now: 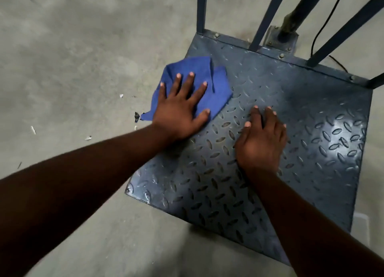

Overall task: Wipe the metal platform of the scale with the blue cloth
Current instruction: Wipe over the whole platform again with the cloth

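Mid-wipe. Your left hand (180,108), fingers spread flat, presses the blue cloth (220,94) at the left edge of the metal platform (311,152) (cloth overhangs). Right hand (261,143) braces, fingers loosely bent, empty. Next, likely: sweep rightward.

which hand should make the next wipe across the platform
Left. The left hand presses flat on the blue cloth at the left edge of the platform; the right hand rests on bare metal with no cloth under it.

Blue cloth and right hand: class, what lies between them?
Only bare metal platform separates the blue cloth from the right hand, seen in the head view.
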Demonstrator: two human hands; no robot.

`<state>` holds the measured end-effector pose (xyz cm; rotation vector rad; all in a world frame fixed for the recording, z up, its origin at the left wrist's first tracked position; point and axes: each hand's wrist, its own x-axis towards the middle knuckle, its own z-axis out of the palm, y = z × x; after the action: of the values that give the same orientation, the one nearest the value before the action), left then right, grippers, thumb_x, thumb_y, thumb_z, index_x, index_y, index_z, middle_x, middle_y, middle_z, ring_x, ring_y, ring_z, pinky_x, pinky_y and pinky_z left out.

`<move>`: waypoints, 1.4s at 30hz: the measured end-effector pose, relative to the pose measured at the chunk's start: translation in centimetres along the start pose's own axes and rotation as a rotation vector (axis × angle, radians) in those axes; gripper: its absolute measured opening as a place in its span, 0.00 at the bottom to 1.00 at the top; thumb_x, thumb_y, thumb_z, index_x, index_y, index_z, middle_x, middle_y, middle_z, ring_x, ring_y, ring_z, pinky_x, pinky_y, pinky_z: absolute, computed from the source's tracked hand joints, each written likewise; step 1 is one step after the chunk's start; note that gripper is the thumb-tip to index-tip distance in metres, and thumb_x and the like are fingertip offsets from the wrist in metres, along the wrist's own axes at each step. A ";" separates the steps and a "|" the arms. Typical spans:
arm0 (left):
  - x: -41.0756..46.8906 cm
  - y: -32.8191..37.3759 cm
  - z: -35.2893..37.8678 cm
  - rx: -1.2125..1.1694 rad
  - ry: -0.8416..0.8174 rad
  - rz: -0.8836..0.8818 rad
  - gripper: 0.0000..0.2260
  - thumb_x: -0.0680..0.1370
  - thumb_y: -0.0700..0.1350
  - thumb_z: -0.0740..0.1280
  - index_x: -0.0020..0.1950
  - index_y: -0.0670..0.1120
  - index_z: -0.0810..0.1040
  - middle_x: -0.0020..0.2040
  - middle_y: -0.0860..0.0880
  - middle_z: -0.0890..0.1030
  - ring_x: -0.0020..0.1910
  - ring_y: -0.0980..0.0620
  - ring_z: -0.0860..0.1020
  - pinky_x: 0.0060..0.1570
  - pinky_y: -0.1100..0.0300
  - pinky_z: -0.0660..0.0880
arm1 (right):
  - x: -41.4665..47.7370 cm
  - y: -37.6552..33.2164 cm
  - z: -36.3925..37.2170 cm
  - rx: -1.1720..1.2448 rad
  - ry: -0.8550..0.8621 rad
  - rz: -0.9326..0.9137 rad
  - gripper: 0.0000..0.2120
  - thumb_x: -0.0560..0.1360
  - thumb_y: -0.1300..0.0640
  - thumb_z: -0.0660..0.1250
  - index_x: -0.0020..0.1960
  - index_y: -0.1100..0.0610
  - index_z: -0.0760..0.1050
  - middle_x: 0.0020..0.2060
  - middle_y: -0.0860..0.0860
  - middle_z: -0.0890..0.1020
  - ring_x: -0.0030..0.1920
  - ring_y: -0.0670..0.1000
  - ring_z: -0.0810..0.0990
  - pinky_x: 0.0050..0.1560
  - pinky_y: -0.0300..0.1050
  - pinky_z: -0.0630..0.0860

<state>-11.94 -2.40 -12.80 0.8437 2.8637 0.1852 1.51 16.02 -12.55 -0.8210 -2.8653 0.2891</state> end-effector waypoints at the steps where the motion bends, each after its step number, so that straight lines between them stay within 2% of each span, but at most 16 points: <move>1: 0.9 0.7 -0.4 -0.013 -0.004 -0.050 0.36 0.81 0.69 0.50 0.88 0.57 0.55 0.89 0.45 0.51 0.87 0.37 0.49 0.81 0.31 0.45 | 0.0 0.0 0.0 0.000 0.008 0.000 0.23 0.85 0.51 0.54 0.79 0.53 0.66 0.77 0.60 0.67 0.76 0.63 0.65 0.79 0.62 0.57; 3: -0.9 1.3 -0.2 -0.009 0.006 -0.004 0.36 0.82 0.68 0.51 0.88 0.54 0.56 0.89 0.43 0.51 0.87 0.37 0.50 0.82 0.31 0.47 | 0.0 0.0 0.1 0.004 0.013 -0.002 0.23 0.85 0.51 0.55 0.79 0.53 0.66 0.77 0.60 0.67 0.76 0.64 0.65 0.79 0.62 0.57; 7: -16.1 0.1 1.0 0.057 -0.048 0.337 0.36 0.82 0.65 0.61 0.87 0.52 0.61 0.88 0.44 0.53 0.87 0.40 0.54 0.83 0.35 0.51 | 0.1 0.0 0.0 0.000 0.017 0.006 0.24 0.84 0.52 0.56 0.79 0.53 0.66 0.77 0.60 0.68 0.75 0.64 0.67 0.78 0.62 0.59; 9: -22.1 -1.9 0.9 0.074 -0.110 0.389 0.37 0.80 0.64 0.65 0.87 0.53 0.62 0.88 0.45 0.55 0.87 0.40 0.54 0.81 0.34 0.55 | 0.1 0.0 0.0 -0.001 0.007 -0.004 0.24 0.84 0.51 0.55 0.79 0.54 0.65 0.77 0.60 0.67 0.75 0.64 0.66 0.79 0.63 0.58; 12: -23.9 -3.8 0.4 0.096 -0.176 0.449 0.37 0.80 0.64 0.66 0.87 0.54 0.62 0.88 0.46 0.56 0.87 0.40 0.54 0.78 0.34 0.58 | 0.1 0.0 -0.1 -0.002 0.012 -0.012 0.24 0.85 0.50 0.54 0.80 0.54 0.64 0.77 0.60 0.66 0.76 0.64 0.65 0.79 0.64 0.58; 18: -13.5 -5.1 -0.3 0.092 -0.180 0.751 0.31 0.85 0.64 0.57 0.87 0.55 0.61 0.89 0.48 0.53 0.87 0.43 0.53 0.83 0.38 0.52 | 0.2 0.0 0.0 -0.005 0.011 -0.005 0.24 0.84 0.51 0.54 0.79 0.54 0.65 0.77 0.60 0.67 0.76 0.64 0.66 0.78 0.64 0.59; 20: -7.5 -4.8 -0.2 0.113 -0.112 0.668 0.30 0.86 0.64 0.53 0.88 0.54 0.59 0.89 0.47 0.53 0.87 0.43 0.54 0.84 0.38 0.51 | 0.2 0.0 0.2 -0.005 0.013 -0.006 0.23 0.85 0.51 0.55 0.79 0.54 0.66 0.77 0.61 0.67 0.75 0.64 0.66 0.78 0.64 0.59; 23: 0.9 -2.8 -0.9 0.073 -0.010 0.387 0.32 0.86 0.65 0.50 0.88 0.52 0.59 0.88 0.45 0.56 0.86 0.41 0.56 0.82 0.34 0.54 | 0.2 -0.1 0.2 -0.006 0.023 -0.009 0.23 0.84 0.52 0.57 0.79 0.54 0.66 0.77 0.61 0.67 0.75 0.64 0.66 0.78 0.64 0.58; 24: 3.1 -1.9 -1.2 0.082 -0.007 0.409 0.33 0.85 0.66 0.51 0.88 0.52 0.60 0.88 0.44 0.57 0.86 0.40 0.58 0.81 0.34 0.55 | 0.1 -0.1 0.2 -0.009 0.032 -0.004 0.23 0.84 0.53 0.58 0.78 0.54 0.67 0.76 0.61 0.68 0.74 0.65 0.66 0.78 0.63 0.59; 28: 8.1 1.3 -0.9 0.201 -0.042 0.912 0.32 0.86 0.65 0.53 0.86 0.52 0.63 0.86 0.43 0.61 0.84 0.40 0.64 0.81 0.38 0.58 | 0.3 -0.1 0.5 -0.033 0.072 0.004 0.23 0.80 0.54 0.60 0.73 0.55 0.71 0.73 0.62 0.71 0.67 0.66 0.72 0.74 0.64 0.64; 30: 8.8 1.5 -1.1 0.140 -0.033 0.795 0.32 0.85 0.66 0.53 0.87 0.53 0.62 0.87 0.44 0.60 0.85 0.41 0.62 0.81 0.39 0.54 | 0.2 -0.1 0.4 -0.022 0.059 0.006 0.22 0.82 0.53 0.59 0.76 0.54 0.69 0.74 0.62 0.70 0.69 0.66 0.71 0.75 0.63 0.63; 34: 9.9 0.1 -1.7 -0.065 -0.003 -0.026 0.34 0.85 0.67 0.51 0.89 0.55 0.53 0.89 0.46 0.51 0.87 0.41 0.51 0.83 0.37 0.48 | 0.1 -0.3 0.2 -0.016 0.037 -0.003 0.23 0.84 0.52 0.57 0.79 0.53 0.66 0.77 0.60 0.67 0.74 0.65 0.66 0.77 0.62 0.59; 36: 10.0 1.1 -2.2 -0.086 -0.023 -0.188 0.35 0.85 0.68 0.51 0.89 0.55 0.50 0.89 0.46 0.47 0.88 0.39 0.47 0.83 0.36 0.48 | 0.2 -0.1 0.3 -0.029 0.042 -0.004 0.23 0.84 0.52 0.57 0.79 0.53 0.66 0.77 0.61 0.67 0.74 0.65 0.66 0.77 0.62 0.59; 37: 9.8 2.2 -2.3 -0.059 -0.044 -0.129 0.35 0.85 0.68 0.50 0.89 0.54 0.49 0.89 0.45 0.46 0.88 0.39 0.46 0.83 0.36 0.46 | 0.1 -0.1 0.3 -0.033 0.038 -0.003 0.23 0.84 0.52 0.57 0.78 0.53 0.67 0.77 0.61 0.68 0.74 0.65 0.67 0.77 0.62 0.59; 40: 8.2 5.5 -1.3 0.005 -0.093 0.372 0.34 0.85 0.67 0.50 0.88 0.54 0.54 0.89 0.46 0.51 0.88 0.43 0.51 0.83 0.41 0.46 | 0.1 -0.3 0.1 -0.028 0.043 0.000 0.21 0.84 0.53 0.57 0.75 0.55 0.71 0.75 0.62 0.69 0.71 0.65 0.69 0.76 0.63 0.62; 42: 8.8 5.7 -1.2 -0.101 -0.112 0.446 0.33 0.85 0.65 0.54 0.88 0.52 0.57 0.89 0.47 0.51 0.88 0.45 0.51 0.84 0.46 0.51 | 0.1 -0.2 0.1 -0.028 0.049 0.012 0.21 0.83 0.52 0.57 0.74 0.56 0.71 0.75 0.62 0.70 0.71 0.65 0.69 0.76 0.63 0.62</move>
<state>-16.49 7.07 -11.72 1.4103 2.5008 0.3163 1.33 15.85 -12.58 -0.8382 -2.8257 0.2278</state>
